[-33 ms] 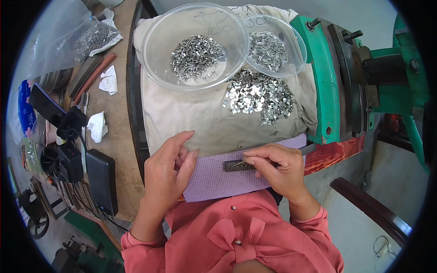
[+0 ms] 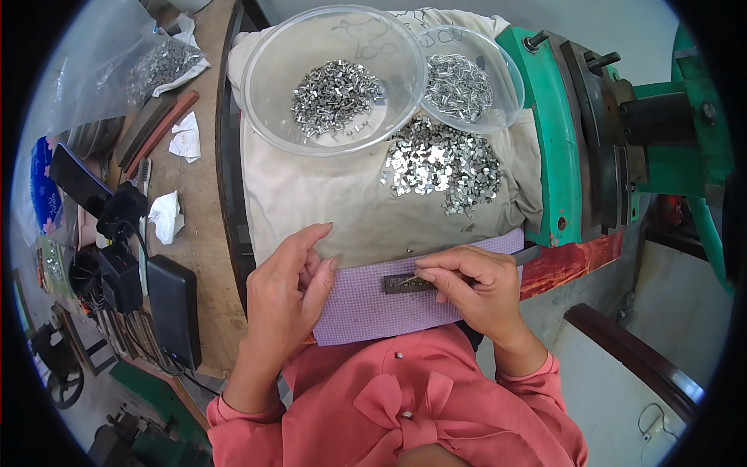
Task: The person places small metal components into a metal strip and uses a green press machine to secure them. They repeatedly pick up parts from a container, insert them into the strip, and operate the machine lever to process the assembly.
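Note:
A dark narrow metal bar with a row of small slots [image 2: 398,286] lies on a purple checked cloth [image 2: 366,319] in front of me. My right hand [image 2: 478,288] is over the bar's right end, thumb and fingers pinched on a thin pointed metal tool [image 2: 408,279]. Its tip points down at the slots; whether it is a pick or tweezers I cannot tell. To the left of the bar, my left hand [image 2: 288,284] is held with fingers apart and nothing in it, near the cloth's left edge. Beyond the cloth lies a pile of small shiny flat metal pieces [image 2: 443,167].
A large clear bowl [image 2: 257,117] of short metal pieces and a smaller one [image 2: 510,101] of thin pins stand at the back. A green machine [image 2: 560,171] borders the right. On the left, a wooden bench [image 2: 206,233] carries a black box [image 2: 173,311], cables and tissues.

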Demonstrator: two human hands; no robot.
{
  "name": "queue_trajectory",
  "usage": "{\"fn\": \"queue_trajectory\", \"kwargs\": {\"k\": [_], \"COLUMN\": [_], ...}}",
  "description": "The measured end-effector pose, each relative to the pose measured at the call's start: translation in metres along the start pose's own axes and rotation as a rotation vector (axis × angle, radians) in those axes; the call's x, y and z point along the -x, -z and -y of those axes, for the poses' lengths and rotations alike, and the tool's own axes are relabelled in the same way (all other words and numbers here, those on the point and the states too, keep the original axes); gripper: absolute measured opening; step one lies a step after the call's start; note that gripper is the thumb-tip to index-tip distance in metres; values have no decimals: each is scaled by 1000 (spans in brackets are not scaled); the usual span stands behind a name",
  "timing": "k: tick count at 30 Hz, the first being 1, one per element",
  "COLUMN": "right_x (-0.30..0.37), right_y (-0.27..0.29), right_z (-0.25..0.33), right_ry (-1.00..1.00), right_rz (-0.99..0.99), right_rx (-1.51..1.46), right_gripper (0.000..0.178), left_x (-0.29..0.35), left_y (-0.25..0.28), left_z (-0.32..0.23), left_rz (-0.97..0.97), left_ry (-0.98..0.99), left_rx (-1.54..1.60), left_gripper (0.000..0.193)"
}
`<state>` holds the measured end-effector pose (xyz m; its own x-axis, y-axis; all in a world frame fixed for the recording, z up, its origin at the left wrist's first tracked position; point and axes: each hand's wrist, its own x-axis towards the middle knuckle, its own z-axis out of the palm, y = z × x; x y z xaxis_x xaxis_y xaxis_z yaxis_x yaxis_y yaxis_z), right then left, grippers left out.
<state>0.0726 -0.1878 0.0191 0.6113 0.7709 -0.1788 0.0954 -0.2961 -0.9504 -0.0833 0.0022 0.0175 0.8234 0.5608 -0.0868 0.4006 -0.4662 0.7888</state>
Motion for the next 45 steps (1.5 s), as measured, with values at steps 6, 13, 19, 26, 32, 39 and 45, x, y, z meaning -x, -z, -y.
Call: {"fn": "queue_trajectory", "kwargs": {"k": [6,13,19,26,32,39,45], "right_x": [0,-1,0,1,5,5,4], "right_y": [0,1,-1,-2,-1,0,4], "right_z": [3,2,4,1,0,-3,3], "right_ry": [-72,-19,-51,-13,-44,10,-14], "right_rz": [-24,3,-40,-40,-25,-56,-80], "right_rx": [-76,7,-8,11,-68,10,-87], "right_gripper": [13,13,13,12,12,13,14], "left_x": [-1,-1,0,0,-1,-1,-2], "left_y": [0,0,0,0,1,0,-2], "left_z": [0,4,5,5,6,6,3], "left_rz": [-9,-19,-24,-22,-22,-13,-56], "left_ry": [0,-11,-12,-18,-20,-48,-82], "left_rx": [12,11,10,9,11,23,14], "left_gripper": [39,39,40,40,40,39,21]}}
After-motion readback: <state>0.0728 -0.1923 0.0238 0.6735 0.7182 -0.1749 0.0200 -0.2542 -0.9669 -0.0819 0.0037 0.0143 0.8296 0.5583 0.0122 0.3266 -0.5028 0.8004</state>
